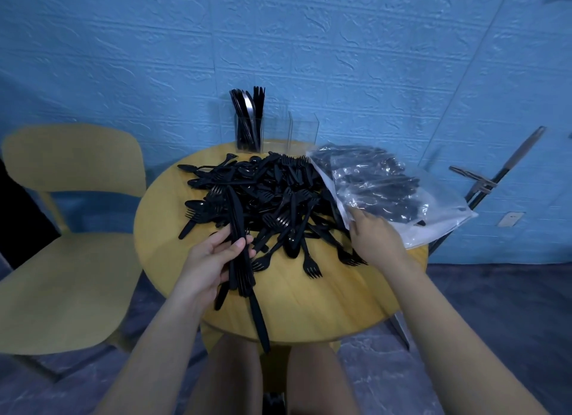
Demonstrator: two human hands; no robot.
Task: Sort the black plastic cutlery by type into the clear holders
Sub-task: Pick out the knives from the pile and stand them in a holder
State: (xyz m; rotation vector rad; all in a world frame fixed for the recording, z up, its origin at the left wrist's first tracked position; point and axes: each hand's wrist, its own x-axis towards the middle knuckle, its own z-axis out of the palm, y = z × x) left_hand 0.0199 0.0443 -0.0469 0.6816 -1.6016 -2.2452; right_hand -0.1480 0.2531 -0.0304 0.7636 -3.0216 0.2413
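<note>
A big heap of black plastic cutlery, forks, spoons and knives mixed, covers the round yellow table. My left hand grips a bundle of black knives at the heap's near left edge, blades pointing away. My right hand reaches to the heap's right side, fingers down by the edge of a clear plastic bag holding more black cutlery; what the fingers touch is hidden. At the table's far edge stand clear holders: the left holder contains knives and forks upright, the right holder looks empty.
A yellow chair stands to the left of the table. A blue textured wall rises right behind the holders. A dark metal stand leans at the right. My knees show below the table's near edge.
</note>
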